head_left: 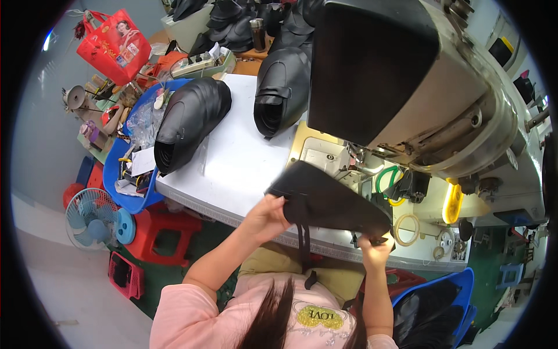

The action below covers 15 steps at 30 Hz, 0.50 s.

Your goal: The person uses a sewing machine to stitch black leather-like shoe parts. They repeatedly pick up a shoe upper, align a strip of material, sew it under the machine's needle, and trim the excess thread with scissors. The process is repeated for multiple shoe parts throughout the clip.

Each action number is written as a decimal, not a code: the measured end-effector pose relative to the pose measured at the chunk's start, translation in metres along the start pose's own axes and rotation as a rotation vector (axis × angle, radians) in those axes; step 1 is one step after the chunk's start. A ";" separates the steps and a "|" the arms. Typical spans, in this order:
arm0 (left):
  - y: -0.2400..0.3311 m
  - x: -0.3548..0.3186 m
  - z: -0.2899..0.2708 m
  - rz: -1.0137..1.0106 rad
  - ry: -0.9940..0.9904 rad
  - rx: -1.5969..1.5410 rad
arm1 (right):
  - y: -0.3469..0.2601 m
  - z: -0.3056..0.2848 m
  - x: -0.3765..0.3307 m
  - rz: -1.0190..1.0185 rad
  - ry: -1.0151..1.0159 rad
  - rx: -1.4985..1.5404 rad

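A flat black leather-like shoe piece [334,198] is held up over the front edge of the white table [232,157], tilted down to the right. My left hand [267,218] pinches its left end, and my right hand [376,249] grips its lower right corner. From near the left end a narrow black strip [303,238] hangs down. The piece is between me and the sewing machine [430,87], close to the machine's needle area [354,157]. Two nested stacks of black shoe uppers, the left stack [192,125] and the right stack [282,93], lie on the table beyond.
Left of the table stand a blue basin [136,200] of plastic and scraps, a red stool [160,238] and a fan [93,218]. A red bag [116,46] hangs behind. At lower right is a blue bin [459,291] of black pieces. More uppers [232,23] are piled at the back.
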<state>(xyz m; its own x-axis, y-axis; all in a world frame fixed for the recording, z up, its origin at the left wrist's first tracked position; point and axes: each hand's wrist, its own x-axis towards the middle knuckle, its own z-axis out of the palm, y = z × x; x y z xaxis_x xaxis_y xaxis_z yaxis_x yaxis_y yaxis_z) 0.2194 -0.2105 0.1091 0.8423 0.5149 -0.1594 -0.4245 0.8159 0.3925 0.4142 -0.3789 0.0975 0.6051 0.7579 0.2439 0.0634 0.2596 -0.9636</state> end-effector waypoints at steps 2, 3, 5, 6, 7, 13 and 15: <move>-0.020 -0.012 -0.006 -0.136 0.082 -0.043 | -0.003 0.010 0.000 0.120 0.123 0.104; -0.028 -0.017 -0.013 -0.307 0.095 0.017 | -0.006 0.015 0.008 0.101 0.117 0.239; -0.052 -0.018 -0.014 -0.299 -0.080 0.190 | -0.025 0.028 0.018 0.253 0.240 0.355; -0.054 -0.022 -0.002 -0.313 -0.019 0.479 | -0.019 0.024 0.020 0.262 0.219 0.255; -0.055 -0.028 0.010 -0.322 0.043 0.767 | -0.011 0.020 0.021 0.270 0.197 0.154; -0.063 -0.037 0.014 0.160 0.160 0.660 | -0.011 0.019 0.000 -0.122 0.187 -0.179; -0.063 -0.034 0.016 0.230 0.200 0.567 | -0.011 0.024 -0.010 -0.192 -0.067 -0.127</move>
<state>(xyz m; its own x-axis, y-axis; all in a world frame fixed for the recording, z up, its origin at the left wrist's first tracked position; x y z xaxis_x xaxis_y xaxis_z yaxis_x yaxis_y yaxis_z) 0.2225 -0.2841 0.1038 0.6494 0.7439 -0.1581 -0.2996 0.4414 0.8458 0.3880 -0.3747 0.1081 0.5185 0.7408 0.4270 0.2742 0.3289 -0.9037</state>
